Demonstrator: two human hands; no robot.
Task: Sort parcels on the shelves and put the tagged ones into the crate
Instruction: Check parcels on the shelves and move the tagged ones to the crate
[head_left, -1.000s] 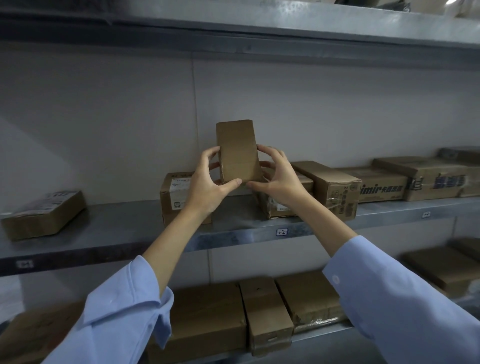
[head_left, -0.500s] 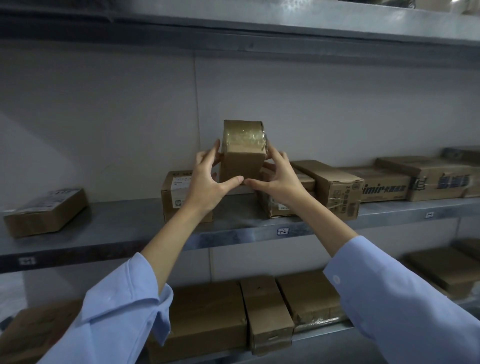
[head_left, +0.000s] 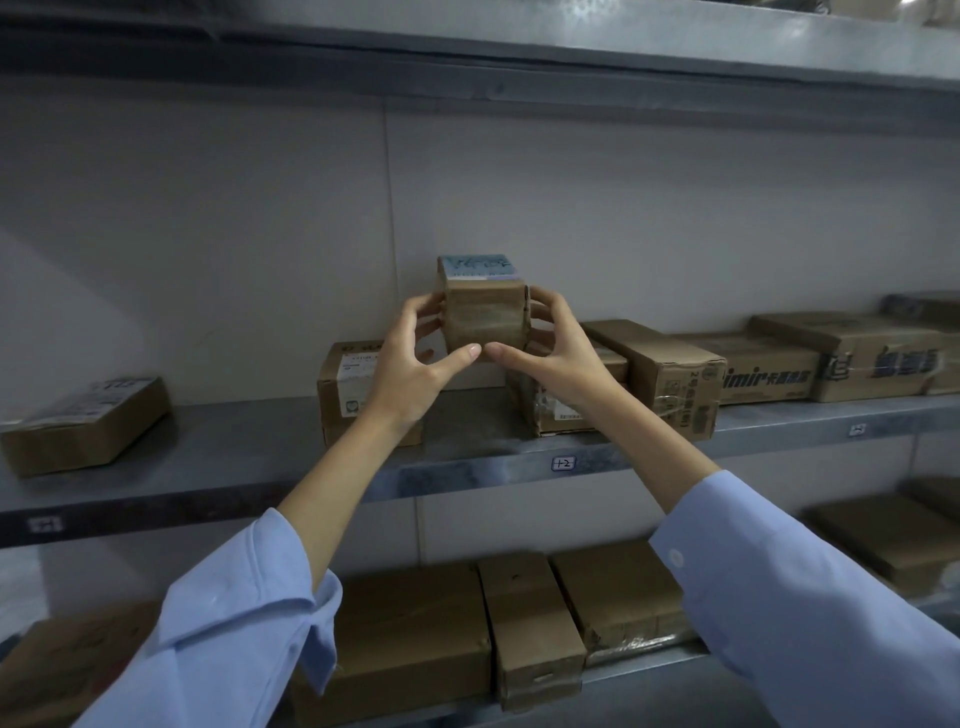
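A small taped cardboard parcel (head_left: 485, 314) is held above the middle shelf (head_left: 234, 462), in front of the wall. A white label with blue handwriting (head_left: 478, 266) shows on its upper face. My left hand (head_left: 410, 364) grips its left side, thumb under the bottom edge. My right hand (head_left: 550, 353) grips its right side the same way. Both thumbs nearly meet beneath the parcel. No crate is in view.
Labelled boxes sit on the middle shelf: one behind my left wrist (head_left: 345, 387), one far left (head_left: 83, 423), several to the right (head_left: 670, 374). Plain brown parcels (head_left: 530, 629) fill the lower shelf. An upper shelf (head_left: 519, 57) runs overhead.
Both hands have rotated the parcel: a plain face showed first, then a taped end, and now its labelled face tips into sight on top. It also sits slightly lower.
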